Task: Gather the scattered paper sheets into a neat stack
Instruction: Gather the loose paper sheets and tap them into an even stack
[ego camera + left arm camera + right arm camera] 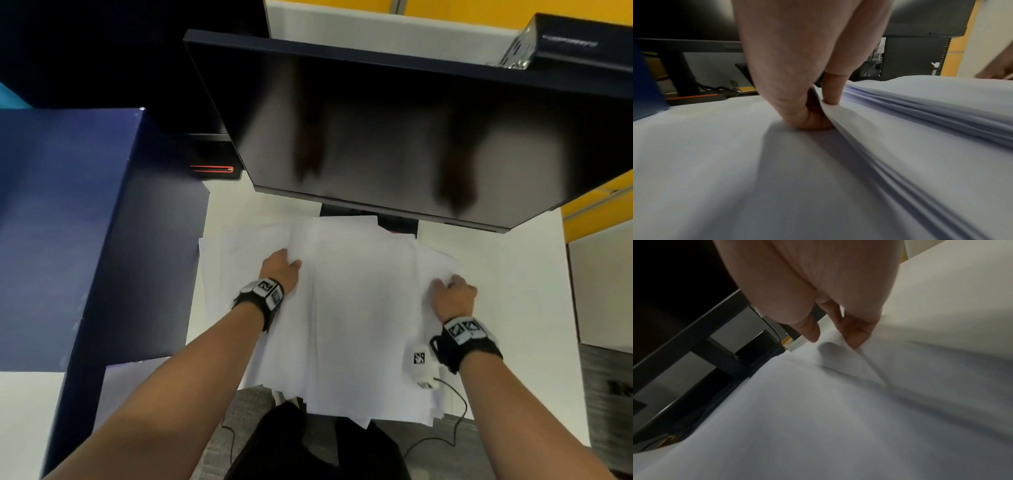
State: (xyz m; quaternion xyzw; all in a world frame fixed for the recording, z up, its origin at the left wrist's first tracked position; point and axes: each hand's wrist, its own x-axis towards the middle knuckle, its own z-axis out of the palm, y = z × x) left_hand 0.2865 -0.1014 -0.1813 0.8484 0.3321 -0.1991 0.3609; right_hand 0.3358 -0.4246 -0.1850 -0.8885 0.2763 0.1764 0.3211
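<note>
**Head view: both hands at the sides of a loose paper pile**

Head view puts the monitor (411,130) at the far side of the white tabletop (507,274); everything else is placed from it. Left of the monitor stands a dark blue box (68,222), its near side reaching the tabletop's left part. Below the monitor, toward the person, lies the pile of white paper sheets (356,308), uneven, with edges fanned out and the near end hanging over the tabletop edge. The left hand (279,267) is at the pile's left side; in the left wrist view its thumb (833,91) presses on top of a sheet edge while the curled fingers (812,123) tuck beneath, pinching the sheets. Further right, below the monitor's right half, the right hand (454,294) grips the pile's right edge; the right wrist view shows its fingertips (856,339) bent down onto a raised sheet corner. Both wrists wear black straps with marker tags.
</note>
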